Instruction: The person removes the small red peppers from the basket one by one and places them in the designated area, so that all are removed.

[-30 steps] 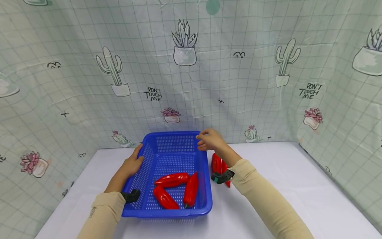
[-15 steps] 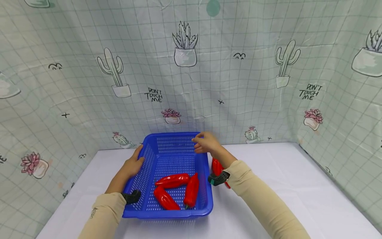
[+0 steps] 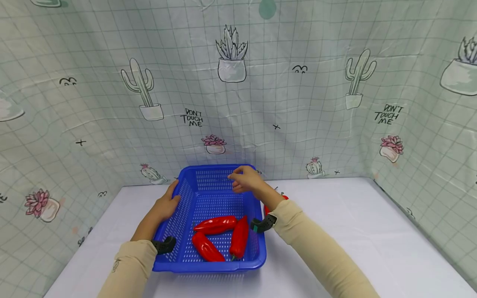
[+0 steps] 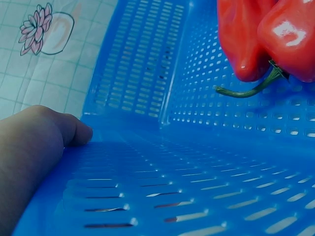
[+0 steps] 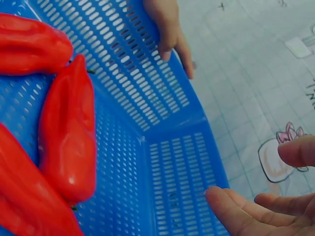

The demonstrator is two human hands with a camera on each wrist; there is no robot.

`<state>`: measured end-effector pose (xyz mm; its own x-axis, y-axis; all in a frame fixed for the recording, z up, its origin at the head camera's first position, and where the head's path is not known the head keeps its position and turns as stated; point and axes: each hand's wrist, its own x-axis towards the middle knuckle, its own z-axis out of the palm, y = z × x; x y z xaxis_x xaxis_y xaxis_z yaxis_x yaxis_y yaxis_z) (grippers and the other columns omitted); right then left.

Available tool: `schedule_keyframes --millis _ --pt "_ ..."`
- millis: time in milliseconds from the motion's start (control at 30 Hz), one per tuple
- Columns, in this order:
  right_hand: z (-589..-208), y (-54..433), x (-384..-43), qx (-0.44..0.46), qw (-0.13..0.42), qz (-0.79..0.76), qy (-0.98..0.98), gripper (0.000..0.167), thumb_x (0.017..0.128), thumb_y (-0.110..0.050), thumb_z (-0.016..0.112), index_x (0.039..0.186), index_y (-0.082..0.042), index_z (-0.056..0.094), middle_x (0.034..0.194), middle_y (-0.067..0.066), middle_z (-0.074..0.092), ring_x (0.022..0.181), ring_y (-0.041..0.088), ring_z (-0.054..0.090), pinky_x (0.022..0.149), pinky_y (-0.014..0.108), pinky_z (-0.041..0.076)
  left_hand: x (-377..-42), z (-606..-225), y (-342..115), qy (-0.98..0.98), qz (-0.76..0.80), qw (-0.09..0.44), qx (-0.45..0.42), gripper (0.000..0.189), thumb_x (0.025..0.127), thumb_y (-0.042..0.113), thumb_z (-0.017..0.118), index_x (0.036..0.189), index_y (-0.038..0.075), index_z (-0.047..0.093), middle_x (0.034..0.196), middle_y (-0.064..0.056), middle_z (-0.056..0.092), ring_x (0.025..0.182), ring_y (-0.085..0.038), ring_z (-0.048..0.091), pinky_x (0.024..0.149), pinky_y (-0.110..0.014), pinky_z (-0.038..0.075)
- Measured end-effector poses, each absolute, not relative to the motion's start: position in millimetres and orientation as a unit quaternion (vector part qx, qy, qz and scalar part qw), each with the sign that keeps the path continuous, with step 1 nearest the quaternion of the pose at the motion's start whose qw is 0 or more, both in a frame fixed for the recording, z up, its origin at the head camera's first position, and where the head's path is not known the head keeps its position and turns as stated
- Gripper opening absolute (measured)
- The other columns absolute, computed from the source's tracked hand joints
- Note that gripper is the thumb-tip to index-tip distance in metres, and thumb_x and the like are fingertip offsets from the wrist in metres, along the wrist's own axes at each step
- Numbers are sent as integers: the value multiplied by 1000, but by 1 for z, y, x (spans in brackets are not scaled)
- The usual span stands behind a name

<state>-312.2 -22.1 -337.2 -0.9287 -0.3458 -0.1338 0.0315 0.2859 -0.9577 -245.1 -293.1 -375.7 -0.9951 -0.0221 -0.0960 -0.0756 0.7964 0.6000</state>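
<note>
A person's left hand (image 3: 166, 203) gripped the left rim of a blue basket (image 3: 208, 267) on a white table (image 3: 335, 215), thumb on the inner side, while the right hand (image 3: 246, 181) hovered at the far right corner, its thumb and fingers parted and loosely bent. Three red peppers (image 3: 216, 225) lay together in the basket's near half. Other peppers (image 3: 266, 210), partly hidden by the right forearm, lay just beside the right wall. A cactus-print cloth (image 3: 261, 99) hung behind.

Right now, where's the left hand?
In the head view, the left hand grips the left rim of the blue basket toward its far end, across from the right hand.
</note>
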Motion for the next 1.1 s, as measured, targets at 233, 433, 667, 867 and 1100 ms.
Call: schedule_keyframes --millis 233,433,667,867,1100 --pt "-345 -35 -307 -110 169 -582 788 38 96 -14 58 127 8 51 92 23 69 83 32 72 76 39 58 -246 -377 -294 948 315 41 -26 60 102 21 30 157 9 7 148 -39 31 120 -61 48 90 -68 44" --pt "-349 -45 -303 -115 175 -574 792 39 97 -15 59 128 7 51 90 20 67 93 39 71 80 43 57 -245 -377 -294 948 316 39 -25 60 102 21 30 157 8 8 147 -39 32 120 -61 48 91 -68 43" --pt "-353 -59 -300 -115 187 -572 790 41 96 -16 60 129 7 51 110 34 65 98 42 69 77 39 58 -246 -376 -292 948 316 37 -21 60 102 21 32 156 8 9 147 -38 32 122 -60 47 93 -68 42" --pt "-354 -68 -299 -120 192 -581 782 43 96 -16 60 131 7 50 111 33 64 99 42 68 77 40 58 -246 -376 -292 947 318 41 -24 60 103 21 31 157 9 8 148 -38 32 122 -60 47 93 -67 42" --pt "-351 -73 -298 -116 191 -586 779 41 96 -16 60 129 6 52 107 31 66 99 41 69 74 38 59 -246 -376 -294 947 316 42 -24 60 103 21 30 157 9 7 148 -38 32 121 -60 48 92 -67 42"
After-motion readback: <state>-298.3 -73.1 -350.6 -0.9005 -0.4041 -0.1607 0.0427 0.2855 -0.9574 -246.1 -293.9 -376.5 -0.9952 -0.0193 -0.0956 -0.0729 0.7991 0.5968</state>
